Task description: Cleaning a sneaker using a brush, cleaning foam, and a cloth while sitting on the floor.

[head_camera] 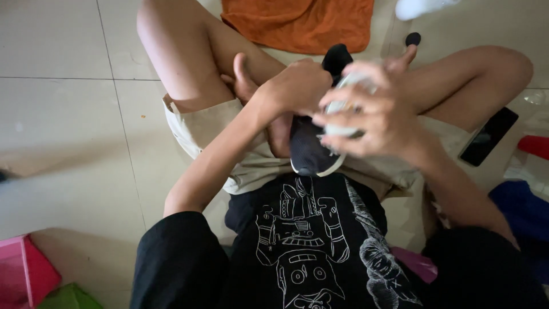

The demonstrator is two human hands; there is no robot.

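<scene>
Head view. Much is hard to read: the right hand (pixel 366 117) is blurred, its fingers spread and curled over a white part of the shoe (pixel 311 150), and what that white part is cannot be told. The left hand (pixel 297 86) is closed around the shoe's upper end, covering it; only a dark tip pokes out at 12 o'clock of the knuckles. The shoe is dark with a pale sole edge, held over the lap at the centre of the frame, between both hands; its far side is hidden by them.

At 12 o'clock an orange cloth (pixel 300 23) lies on the floor, cut off by the top edge. At 1 o'clock a white object (pixel 420 7) is cut off too, with a small black round thing (pixel 413 39) just below it. At 3 o'clock a black phone (pixel 489 136) lies beside the right knee. Farther right, a red item (pixel 536 146) and a blue cloth (pixel 523 212) run out of frame. At 8 o'clock a pink box (pixel 31 269) and a green piece (pixel 68 297) are clipped by the corner.

Count: one shoe, two hands, one phone, one orange cloth, one pink box.

The person sits with legs folded on a floor (pixel 63 131) of large pale tiles with thin grout lines, wearing beige shorts and a black printed shirt.
</scene>
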